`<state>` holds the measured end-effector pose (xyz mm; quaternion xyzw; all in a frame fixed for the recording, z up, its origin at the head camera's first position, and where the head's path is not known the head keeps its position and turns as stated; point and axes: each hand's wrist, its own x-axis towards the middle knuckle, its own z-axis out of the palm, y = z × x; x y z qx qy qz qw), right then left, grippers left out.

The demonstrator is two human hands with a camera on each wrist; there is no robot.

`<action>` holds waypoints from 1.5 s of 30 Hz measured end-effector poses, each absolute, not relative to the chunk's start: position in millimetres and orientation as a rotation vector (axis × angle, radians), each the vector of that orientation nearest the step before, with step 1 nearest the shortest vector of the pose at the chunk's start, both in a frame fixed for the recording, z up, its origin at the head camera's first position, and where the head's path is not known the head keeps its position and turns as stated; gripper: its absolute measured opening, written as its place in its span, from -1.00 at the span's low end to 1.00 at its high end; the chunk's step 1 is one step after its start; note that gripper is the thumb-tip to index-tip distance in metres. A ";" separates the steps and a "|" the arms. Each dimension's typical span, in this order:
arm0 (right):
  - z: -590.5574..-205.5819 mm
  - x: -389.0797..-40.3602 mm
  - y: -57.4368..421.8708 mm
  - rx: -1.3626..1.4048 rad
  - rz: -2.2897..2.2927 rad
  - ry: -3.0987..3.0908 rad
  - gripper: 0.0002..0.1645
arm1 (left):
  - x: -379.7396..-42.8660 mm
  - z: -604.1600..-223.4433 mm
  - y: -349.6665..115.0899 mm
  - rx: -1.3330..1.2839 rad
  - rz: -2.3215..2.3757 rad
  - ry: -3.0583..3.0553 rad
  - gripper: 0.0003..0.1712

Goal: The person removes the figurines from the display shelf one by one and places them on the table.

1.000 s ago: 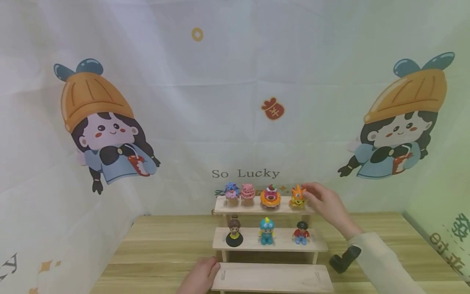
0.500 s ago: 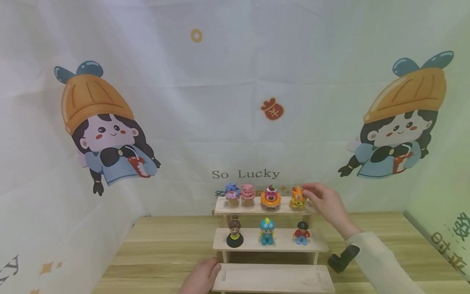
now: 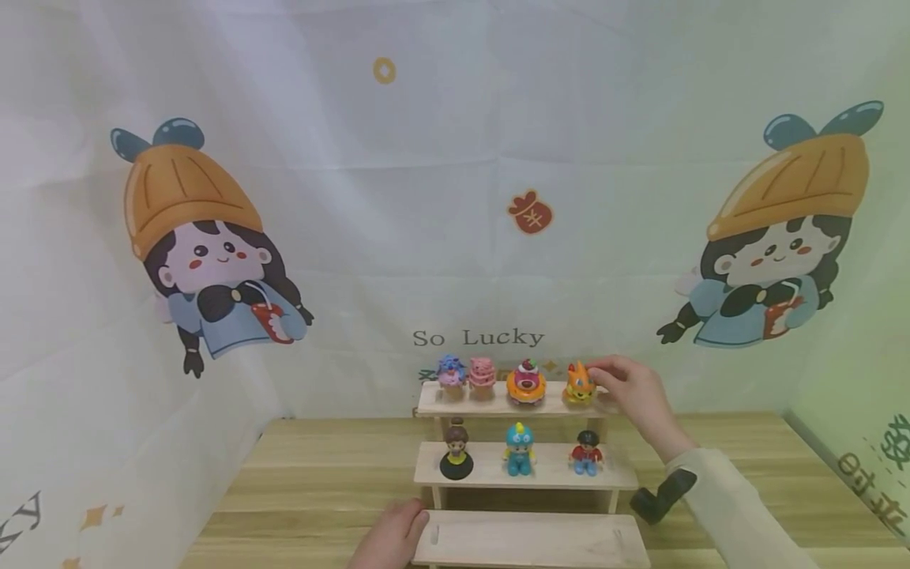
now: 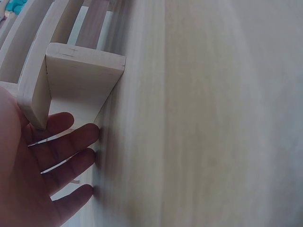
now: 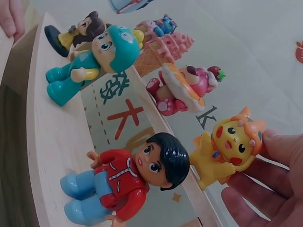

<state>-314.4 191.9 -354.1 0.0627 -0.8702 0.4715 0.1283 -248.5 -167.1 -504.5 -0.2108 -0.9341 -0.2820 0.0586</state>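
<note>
My right hand (image 3: 635, 395) pinches a yellow figurine with an orange hood (image 5: 230, 144) by its head. The figurine stands at the right end of the top step of a wooden three-step stand (image 3: 529, 537). My left hand (image 3: 392, 533) holds the left end of the lowest step, thumb by its edge; in the left wrist view, the other fingers (image 4: 71, 144) reach below the board. Left of the yellow figurine are a pink bear in an orange ring (image 3: 526, 385), a pink ice-cream-cone figurine (image 3: 482, 378) and a blue-and-purple one (image 3: 451, 376).
On the middle step stand a figurine on a black base (image 3: 456, 450), a teal-suited figurine (image 3: 520, 450) and a red-jacketed figurine (image 3: 586, 453). The stand rests on a wood-grain table (image 3: 313, 466), with a printed cloth (image 3: 455, 261) behind and at the sides.
The yellow figurine has turned slightly in my right hand's fingers. My left hand keeps its place on the lowest step.
</note>
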 end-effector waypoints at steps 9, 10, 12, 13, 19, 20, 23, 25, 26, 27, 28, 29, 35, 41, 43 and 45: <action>-352.7 -313.4 191.9 0.138 1.612 -2.494 -0.55 | -251.1 -509.1 -168.9 -0.673 -0.865 -2.800 -0.77; -352.9 -313.3 191.8 0.134 1.633 -2.486 -0.54 | -251.2 -509.7 -169.1 -0.674 -0.863 -2.799 -0.77; -353.4 -313.4 191.8 0.128 1.669 -2.472 -0.51 | -251.1 -510.4 -169.1 -0.672 -0.863 -2.796 -0.78; -353.6 -313.5 191.8 0.123 1.682 -2.464 -0.51 | -250.9 -510.4 -169.1 -0.669 -0.867 -2.799 -0.78; -356.1 -313.4 192.7 0.107 1.698 -2.431 -0.52 | -248.9 -509.3 -167.4 -0.648 -0.868 -2.795 -0.78; -356.5 -313.3 193.0 0.104 1.698 -2.428 -0.52 | -248.5 -509.3 -167.0 -0.647 -0.861 -2.790 -0.79; -357.3 -312.3 193.6 0.092 1.702 -2.414 -0.52 | -248.1 -509.3 -166.0 -0.650 -0.842 -2.778 -0.79; -357.2 -311.3 194.0 0.084 1.717 -2.399 -0.53 | -247.8 -508.9 -165.6 -0.647 -0.839 -2.779 -0.79; -357.0 -310.6 194.1 0.079 1.720 -2.394 -0.53 | -247.6 -508.8 -165.6 -0.643 -0.838 -2.782 -0.79; -356.5 -309.9 194.1 0.078 1.723 -2.387 -0.53 | -247.5 -508.8 -165.6 -0.637 -0.838 -2.787 -0.79; -356.1 -309.2 194.2 0.080 1.723 -2.382 -0.53 | -247.4 -508.6 -165.6 -0.630 -0.839 -2.791 -0.79; -355.4 -308.6 194.4 0.079 1.718 -2.382 -0.53 | -247.3 -508.5 -165.7 -0.621 -0.841 -2.796 -0.79; -350.1 -302.1 199.3 0.099 1.718 -2.359 -0.54 | -247.2 -508.0 -164.4 -0.590 -0.839 -2.806 -0.78; -344.8 -293.8 204.0 0.130 1.737 -2.334 -0.50 | -245.7 -508.0 -162.9 -0.574 -0.783 -2.774 -0.79; -343.2 -290.0 205.4 0.141 1.740 -2.334 -0.48 | -244.9 -507.9 -162.3 -0.574 -0.767 -2.765 -0.80; -341.9 -286.1 207.1 0.153 1.731 -2.339 -0.48 | -244.6 -508.0 -161.8 -0.575 -0.757 -2.762 -0.81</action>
